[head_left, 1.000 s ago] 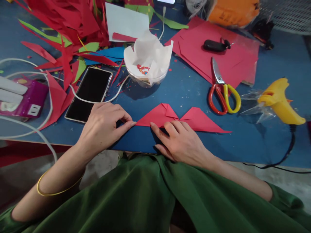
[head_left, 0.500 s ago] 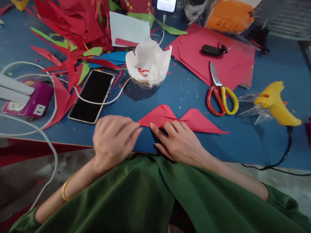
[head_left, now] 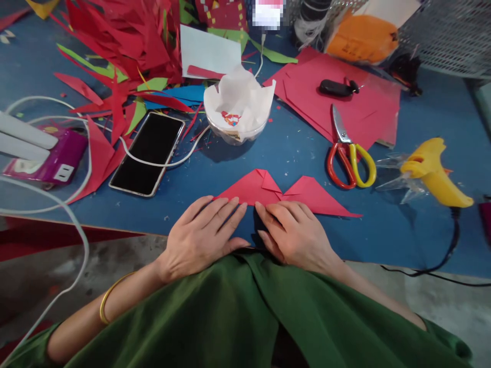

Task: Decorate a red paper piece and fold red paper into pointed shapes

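Flat on the blue table lies a folded red paper [head_left: 249, 187], its upper edge rising in two peaks with a notch between them and its right end tapering to a point. My left hand [head_left: 207, 225] rests with fingers stretched out, their tips on the paper's lower left edge. Close beside it, my right hand [head_left: 295, 230] lies over the lower middle edge, its fingers extended and slightly bent. Neither hand grasps anything. My fingers hide part of the paper's lower edge.
Scissors [head_left: 341, 138] with red and yellow handles lie right, partly on red paper sheets [head_left: 303, 92]. Further right is a yellow glue gun [head_left: 433, 168]. A paper-lined bowl [head_left: 238, 130], a phone [head_left: 148, 153], a white cable [head_left: 86, 245] and red paper scraps [head_left: 134, 41] spread across the left and back.
My left hand, raised and curled before, has come down to the right and flattened onto the paper's lower edge. My right hand stays on the paper, its fingers slightly shifted. The view has tilted a little.
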Demonstrator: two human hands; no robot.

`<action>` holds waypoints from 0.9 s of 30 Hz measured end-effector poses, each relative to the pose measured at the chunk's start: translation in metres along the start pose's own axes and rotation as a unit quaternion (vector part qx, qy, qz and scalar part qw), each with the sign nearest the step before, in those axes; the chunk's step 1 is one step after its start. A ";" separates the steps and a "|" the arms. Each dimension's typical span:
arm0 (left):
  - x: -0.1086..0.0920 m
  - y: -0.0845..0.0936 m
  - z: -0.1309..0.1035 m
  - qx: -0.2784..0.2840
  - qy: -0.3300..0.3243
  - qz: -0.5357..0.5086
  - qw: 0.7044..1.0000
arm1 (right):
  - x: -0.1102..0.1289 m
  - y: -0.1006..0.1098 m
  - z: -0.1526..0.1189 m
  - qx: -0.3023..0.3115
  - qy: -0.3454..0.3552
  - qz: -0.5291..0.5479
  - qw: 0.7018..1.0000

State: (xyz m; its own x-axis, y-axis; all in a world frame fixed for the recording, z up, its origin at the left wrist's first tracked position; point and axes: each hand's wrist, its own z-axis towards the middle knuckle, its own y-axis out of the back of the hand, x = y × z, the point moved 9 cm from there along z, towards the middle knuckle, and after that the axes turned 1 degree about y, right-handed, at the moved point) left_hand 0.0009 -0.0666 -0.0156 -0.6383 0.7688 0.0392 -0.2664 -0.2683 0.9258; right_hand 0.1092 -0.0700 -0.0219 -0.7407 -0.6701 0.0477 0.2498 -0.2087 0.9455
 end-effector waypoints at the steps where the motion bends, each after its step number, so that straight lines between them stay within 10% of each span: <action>1: -0.001 0.000 0.002 0.005 0.001 0.009 1.000 | 0.000 0.000 -0.001 -0.001 0.001 -0.002 1.000; 12: 0.006 0.002 -0.006 0.004 0.066 0.075 0.995 | -0.001 -0.003 -0.004 0.005 -0.006 0.002 1.000; 20: 0.035 0.007 -0.038 0.035 0.229 0.064 0.971 | -0.001 -0.002 -0.004 -0.005 -0.005 0.008 1.000; 27: -0.001 0.006 -0.006 -0.028 0.000 -0.024 0.999 | 0.002 -0.002 -0.002 -0.002 -0.005 0.009 1.000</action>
State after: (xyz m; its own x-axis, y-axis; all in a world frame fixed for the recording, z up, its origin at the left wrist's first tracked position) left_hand -0.0044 -0.0723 -0.0128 -0.6243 0.7812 -0.0057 -0.3365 -0.2623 0.9044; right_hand 0.1086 -0.0725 -0.0247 -0.7422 -0.6667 0.0677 0.2651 -0.1994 0.9434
